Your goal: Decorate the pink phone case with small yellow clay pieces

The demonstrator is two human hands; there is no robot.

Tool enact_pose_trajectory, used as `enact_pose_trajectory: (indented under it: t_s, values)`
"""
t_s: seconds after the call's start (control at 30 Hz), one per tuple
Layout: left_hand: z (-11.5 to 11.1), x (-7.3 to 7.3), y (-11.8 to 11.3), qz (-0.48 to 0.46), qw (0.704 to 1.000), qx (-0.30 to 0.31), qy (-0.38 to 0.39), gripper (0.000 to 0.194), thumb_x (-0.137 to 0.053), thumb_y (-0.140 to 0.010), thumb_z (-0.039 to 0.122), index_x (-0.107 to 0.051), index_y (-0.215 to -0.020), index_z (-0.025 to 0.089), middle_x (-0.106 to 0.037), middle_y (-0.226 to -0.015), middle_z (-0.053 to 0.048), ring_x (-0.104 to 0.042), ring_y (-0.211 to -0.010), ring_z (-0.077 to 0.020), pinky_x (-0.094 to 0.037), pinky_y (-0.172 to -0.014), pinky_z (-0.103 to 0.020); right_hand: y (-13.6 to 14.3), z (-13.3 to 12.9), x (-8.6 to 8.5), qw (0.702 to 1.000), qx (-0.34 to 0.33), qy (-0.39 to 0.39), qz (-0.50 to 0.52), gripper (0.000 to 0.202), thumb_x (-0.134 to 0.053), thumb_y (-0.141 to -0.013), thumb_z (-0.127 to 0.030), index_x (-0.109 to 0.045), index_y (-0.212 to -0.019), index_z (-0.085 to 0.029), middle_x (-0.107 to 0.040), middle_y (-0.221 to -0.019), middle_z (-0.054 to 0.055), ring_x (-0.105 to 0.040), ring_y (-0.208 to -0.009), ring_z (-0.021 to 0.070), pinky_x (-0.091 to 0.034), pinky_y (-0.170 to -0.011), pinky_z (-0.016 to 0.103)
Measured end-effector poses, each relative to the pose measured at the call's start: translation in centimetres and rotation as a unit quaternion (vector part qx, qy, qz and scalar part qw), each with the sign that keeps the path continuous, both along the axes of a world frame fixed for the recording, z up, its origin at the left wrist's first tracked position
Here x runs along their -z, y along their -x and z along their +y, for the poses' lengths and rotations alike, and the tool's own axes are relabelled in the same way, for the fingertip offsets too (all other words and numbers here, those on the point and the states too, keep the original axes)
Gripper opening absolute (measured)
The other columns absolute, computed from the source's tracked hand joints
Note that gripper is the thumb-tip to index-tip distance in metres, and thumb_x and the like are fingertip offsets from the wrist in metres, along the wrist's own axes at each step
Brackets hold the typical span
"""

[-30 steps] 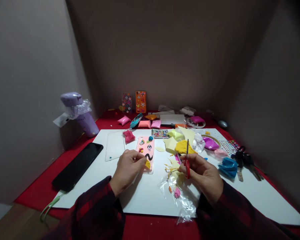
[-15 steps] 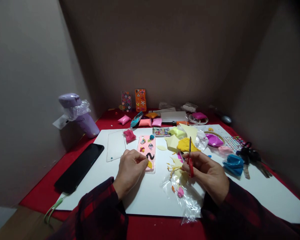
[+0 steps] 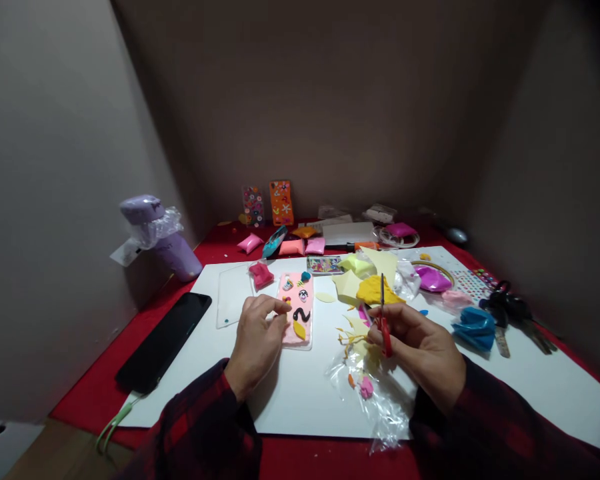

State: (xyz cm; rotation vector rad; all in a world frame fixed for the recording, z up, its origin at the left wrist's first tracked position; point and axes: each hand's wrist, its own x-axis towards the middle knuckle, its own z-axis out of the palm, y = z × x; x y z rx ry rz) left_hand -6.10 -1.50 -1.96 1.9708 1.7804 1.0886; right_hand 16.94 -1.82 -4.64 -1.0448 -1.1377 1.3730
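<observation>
The pink case (image 3: 294, 302) lies flat on the white board (image 3: 290, 410), its length running away from the person. A yellow leaf (image 3: 299, 331) sits on its near part, just below a black squiggle (image 3: 301, 315); small ornaments fill the far part. The left hand (image 3: 259, 333) is at the case's left edge, covering some of it. Its grip is slightly parted, thumb and forefinger apart, with nothing seen between them; whether it touches the case I cannot tell. The case's right edge is exposed, and white board stretches from there to the yellow scraps (image 3: 351, 338).

The right hand (image 3: 425, 347) has its grip closed on the scissors (image 3: 386, 337), blades pointing up and away, in front of the yellow clay (image 3: 373, 289). Nearer the person, a plastic bag (image 3: 387, 413) reaches the board's front edge. A wide stretch of board lies between the forearms.

Left of the pink case is a clear case (image 3: 233, 300); beyond it, the phone (image 3: 165, 343) straddles the board's left edge. Keys (image 3: 503, 327) lie near the right edge. Red cloth covers the bench (image 3: 73, 407) around the board.
</observation>
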Motion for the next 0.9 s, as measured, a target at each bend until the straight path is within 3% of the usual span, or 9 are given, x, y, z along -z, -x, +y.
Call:
enact_pose_trajectory:
  t_s: [0.13,0.5,0.9]
  values:
    - [0.01,-0.12,0.36,0.048,0.998,0.031,-0.025,0.019,-0.052,-0.074,0.006,-0.062,-0.074,0.022,-0.058,-0.081,-0.001,-0.046,-0.086,-0.0185,-0.04,-0.076,-0.033,-0.03,-0.07,0.06,1.0,0.003,0.003,0.0,0.029,-0.071,-0.067,-0.028,-0.057,-0.091,-0.02,-0.055,-0.062,-0.004,-0.047,-0.054,0.0089,-0.039,-0.049,0.022]
    - [-0.19,-0.25,0.15,0.124,0.986,0.108,0.005,0.016,-0.054,-0.076,0.011,-0.063,-0.081,0.022,-0.054,-0.082,-0.002,-0.044,-0.087,-0.0193,-0.039,-0.077,-0.034,0.19,-0.08,-0.58,1.0,0.018,0.007,-0.004,0.03,-0.074,-0.062,-0.027,-0.058,-0.087,-0.018,-0.056,-0.062,-0.003,-0.048,-0.053,0.0089,-0.038,-0.046,0.021]
    - [0.06,0.03,0.26,0.194,0.978,0.079,-0.021,0.012,-0.05,-0.08,0.013,-0.059,-0.078,0.021,-0.052,-0.082,-0.003,-0.042,-0.083,-0.0195,-0.038,-0.075,-0.036,0.05,-0.05,-0.29,1.0,0.012,0.005,-0.017,0.029,-0.072,-0.066,-0.027,-0.057,-0.089,-0.018,-0.057,-0.065,-0.002,-0.049,-0.057,0.0089,-0.038,-0.049,0.02]
